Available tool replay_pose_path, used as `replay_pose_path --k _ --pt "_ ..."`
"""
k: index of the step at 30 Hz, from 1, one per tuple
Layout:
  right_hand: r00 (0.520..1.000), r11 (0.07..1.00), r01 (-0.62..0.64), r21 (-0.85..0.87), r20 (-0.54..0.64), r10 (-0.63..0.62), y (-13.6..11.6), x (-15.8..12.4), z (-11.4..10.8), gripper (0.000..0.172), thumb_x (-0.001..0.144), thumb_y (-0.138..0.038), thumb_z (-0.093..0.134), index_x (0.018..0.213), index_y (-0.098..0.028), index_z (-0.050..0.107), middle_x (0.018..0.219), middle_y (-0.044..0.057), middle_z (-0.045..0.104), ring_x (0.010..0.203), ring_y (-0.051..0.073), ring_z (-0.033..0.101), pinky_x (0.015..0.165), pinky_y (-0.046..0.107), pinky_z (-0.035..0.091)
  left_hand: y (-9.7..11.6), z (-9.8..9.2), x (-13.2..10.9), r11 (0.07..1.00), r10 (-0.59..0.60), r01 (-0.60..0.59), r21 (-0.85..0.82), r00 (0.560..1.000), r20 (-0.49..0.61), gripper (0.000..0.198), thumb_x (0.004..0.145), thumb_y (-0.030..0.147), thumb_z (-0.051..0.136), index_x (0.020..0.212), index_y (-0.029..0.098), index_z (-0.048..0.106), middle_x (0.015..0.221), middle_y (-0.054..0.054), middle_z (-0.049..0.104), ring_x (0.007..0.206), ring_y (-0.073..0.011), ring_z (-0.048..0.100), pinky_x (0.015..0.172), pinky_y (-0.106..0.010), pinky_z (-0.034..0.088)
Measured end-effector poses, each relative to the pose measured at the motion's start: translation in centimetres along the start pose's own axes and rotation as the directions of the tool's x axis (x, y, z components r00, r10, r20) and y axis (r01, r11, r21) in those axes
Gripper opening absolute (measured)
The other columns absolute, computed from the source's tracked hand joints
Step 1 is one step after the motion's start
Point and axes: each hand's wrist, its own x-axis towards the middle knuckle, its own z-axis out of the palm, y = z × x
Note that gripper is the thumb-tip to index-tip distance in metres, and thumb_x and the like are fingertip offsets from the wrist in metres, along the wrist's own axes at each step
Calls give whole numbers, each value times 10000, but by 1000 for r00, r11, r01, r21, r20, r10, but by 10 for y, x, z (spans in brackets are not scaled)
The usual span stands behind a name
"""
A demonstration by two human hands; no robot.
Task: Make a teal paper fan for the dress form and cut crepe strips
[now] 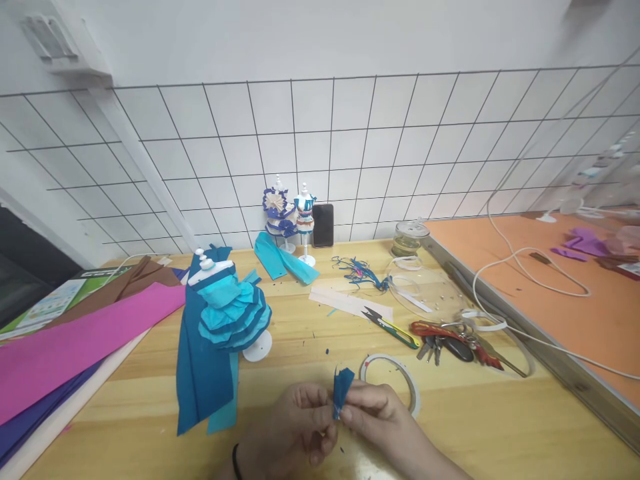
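Observation:
Between both hands, low in the middle of the head view, is a small folded piece of dark blue crepe paper [342,389], fanned out at its top. My left hand [310,420] pinches its lower end from the left, fingers curled. From the right, my right hand [377,410] grips the same piece between thumb and forefinger. A roll of white tape [415,383] lies just behind my right hand. To the left stands a miniature dress form in a ruffled turquoise and dark blue paper dress [233,310], tilted, over dark blue paper strips [205,387].
Yellow-handled thread snips [393,327] and keys [445,347] lie on the right, near a clear dish [425,290]. Two small dress forms [305,220] and a phone [323,225] stand by the wall. Pink paper [100,343] covers the left side. A white cable [540,343] crosses the right edge.

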Motion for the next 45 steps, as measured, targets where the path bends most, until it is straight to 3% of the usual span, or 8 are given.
replay_pose_path --k 8,23,35,39,45 --pt "986 926 -146 348 124 109 6 -2 7 148 753 -305 658 778 -173 718 591 18 641 567 146 619 634 284 467 -1 -1 -2 990 -107 116 -79 989 105 285 584 306 773 678 81 626 491 2 554 386 -60 497 297 -136 308" --pt "979 937 -204 283 62 195 9 -6 5 169 631 -245 756 606 -123 642 539 -23 573 518 80 560 549 181 443 -5 -3 -5 979 -180 193 -66 969 167 360 535 342 793 712 61 655 537 -29 618 429 -76 539 375 -162 340" --pt "980 921 -198 334 86 179 3 -5 7 111 663 -223 731 656 -138 661 597 -2 608 555 121 602 584 234 451 -6 -5 -3 983 -166 159 88 983 78 338 561 385 750 688 88 649 533 -11 587 382 -53 472 360 -161 320" --pt "976 915 -210 345 135 173 1 -4 7 129 706 -261 692 719 -135 665 599 22 618 551 153 605 625 305 458 -7 -2 -1 976 -117 108 190 993 36 310 604 400 720 651 113 612 495 7 561 359 -41 425 350 -157 289" --pt "985 956 -170 238 67 158 1 -2 2 222 715 -353 672 680 -138 627 561 -5 568 556 126 539 637 278 424 1 4 0 968 2 14 251 998 -66 377 571 461 724 641 124 572 488 11 540 361 -47 412 354 -166 295"
